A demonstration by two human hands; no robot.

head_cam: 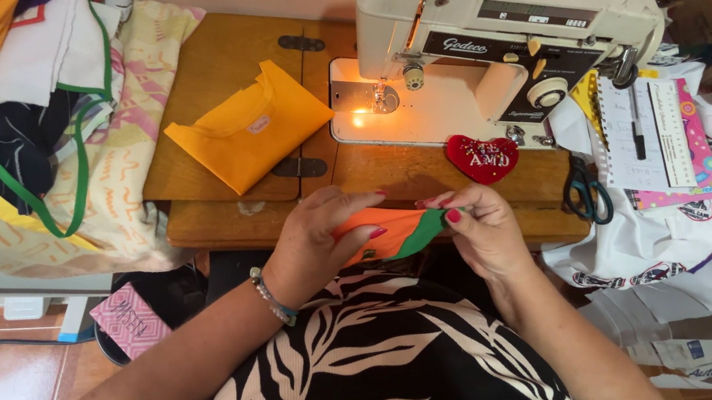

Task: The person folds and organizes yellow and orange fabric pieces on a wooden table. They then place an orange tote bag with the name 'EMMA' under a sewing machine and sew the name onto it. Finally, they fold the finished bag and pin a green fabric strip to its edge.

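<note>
Orange-and-green fabric piece (395,233), just one, is pinched at the table's (226,222) near edge by both hands: left hand (320,239) and right hand (483,231), fingers closed on it. Farther off sit one sewing machine (497,35), one folded yellow garment (247,128) and one red heart pincushion (482,158).

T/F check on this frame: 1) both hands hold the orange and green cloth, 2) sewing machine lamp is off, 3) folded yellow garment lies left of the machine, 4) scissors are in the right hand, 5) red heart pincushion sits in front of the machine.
1) True: the left hand and right hand both pinch the orange and green cloth.
2) False: the lamp on the sewing machine is lit.
3) True: the yellow garment lies folded to its left.
4) False: the scissors lie on the wooden table.
5) True: the red heart pincushion is there.
</note>
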